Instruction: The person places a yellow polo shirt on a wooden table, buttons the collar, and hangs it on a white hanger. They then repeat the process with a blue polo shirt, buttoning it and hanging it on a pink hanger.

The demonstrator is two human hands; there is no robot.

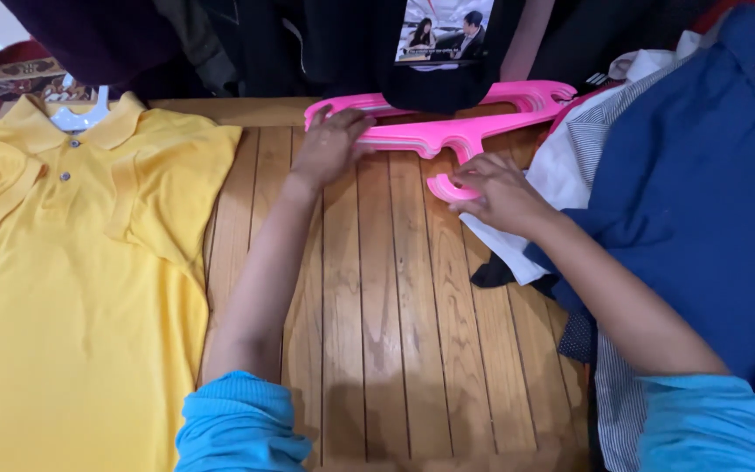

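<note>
Here I see both hands at a stack of pink plastic hangers lying at the far edge of the slatted wooden desk. My left hand lies on the left shoulder of the hangers, fingers spread and flat, pressing more than gripping; its grip is loose and open. My right hand sits at the hook end of the hangers, fingers curled round the hook, so that grip is closed on them.

Just right of the hangers is a heap of clothes: a white garment, a striped shirt and a large blue shirt. Well left of the hangers a yellow polo shirt lies flat on its own white hanger. A dark garment hangs over the far side of the hangers.

I judge the hangers nest tightly, so pulling one by the hook may drag the others along. The hook could also snag the white garment beside it, or catch the dark garment above and tug it down.
</note>
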